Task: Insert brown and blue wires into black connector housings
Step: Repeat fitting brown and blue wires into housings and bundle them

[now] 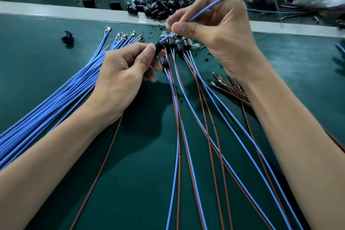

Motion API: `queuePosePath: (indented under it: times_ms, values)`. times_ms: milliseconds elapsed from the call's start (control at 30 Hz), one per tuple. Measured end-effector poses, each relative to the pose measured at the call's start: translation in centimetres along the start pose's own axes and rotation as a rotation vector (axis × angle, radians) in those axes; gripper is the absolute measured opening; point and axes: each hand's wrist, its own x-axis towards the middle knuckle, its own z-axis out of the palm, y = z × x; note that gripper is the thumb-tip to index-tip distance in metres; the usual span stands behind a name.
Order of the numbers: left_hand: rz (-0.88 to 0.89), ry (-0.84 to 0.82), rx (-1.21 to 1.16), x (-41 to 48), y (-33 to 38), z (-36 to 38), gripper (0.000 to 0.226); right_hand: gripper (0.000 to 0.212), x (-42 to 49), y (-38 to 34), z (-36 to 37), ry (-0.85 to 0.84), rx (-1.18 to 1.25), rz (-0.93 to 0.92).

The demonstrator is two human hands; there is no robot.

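Black plastic connector housing [158, 47], brown lead fitted, is pinched in the left hand [123, 67]; right hand [211, 24] pinches thin blue wire [209, 6] at its mouth. Several finished assemblies [179, 44] lie beyond; the loose blue wire bundle [61, 95] remains.

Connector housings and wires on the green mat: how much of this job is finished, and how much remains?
Done: several finished assemblies lie mid-mat, each housing with a blue and a brown wire. In hand: the left hand pinches a black housing, and the right hand aims a blue wire at it. Left: a blue wire bundle, loose brown wires and a pile of empty housings.
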Motion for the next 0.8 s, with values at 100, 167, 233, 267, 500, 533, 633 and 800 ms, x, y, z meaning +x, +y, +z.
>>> queuePosePath:
  times_ms: [100,167,233,267,500,533,633,800]
  values:
    - [0.000,-0.029,0.004,0.0,0.0,0.1,0.025,0.022,0.0,-0.1,-0.1,-0.042,-0.030,0.029]
    - [0.001,-0.049,0.006,0.0,0.0,0.1,0.026,0.022,0.1,0.0,-0.1,-0.053,-0.048,0.041]
    - [-0.002,-0.057,0.004,0.0,0.0,0.1,0.027,0.019,0.1,0.2,-0.1,-0.069,-0.065,0.061]
    - [-0.006,-0.057,0.003,0.1,-0.1,0.1,0.027,0.018,0.0,0.3,-0.1,-0.082,-0.078,0.077]
    - [-0.009,-0.057,-0.006,0.1,0.0,0.1,0.026,0.017,-0.2,1.2,1.0,-0.021,-0.028,0.143]
    - [-0.011,-0.054,-0.008,0.1,0.0,0.1,0.026,0.017,-0.2,1.3,1.1,-0.009,-0.014,0.158]
    - [-0.008,-0.052,-0.006,0.1,0.1,-0.1,0.025,0.015,-0.2,1.3,1.3,-0.038,-0.027,0.226]
    - [-0.004,-0.056,-0.003,-0.1,0.3,0.1,0.023,0.015,0.0,0.4,0.2,-0.125,-0.087,0.292]
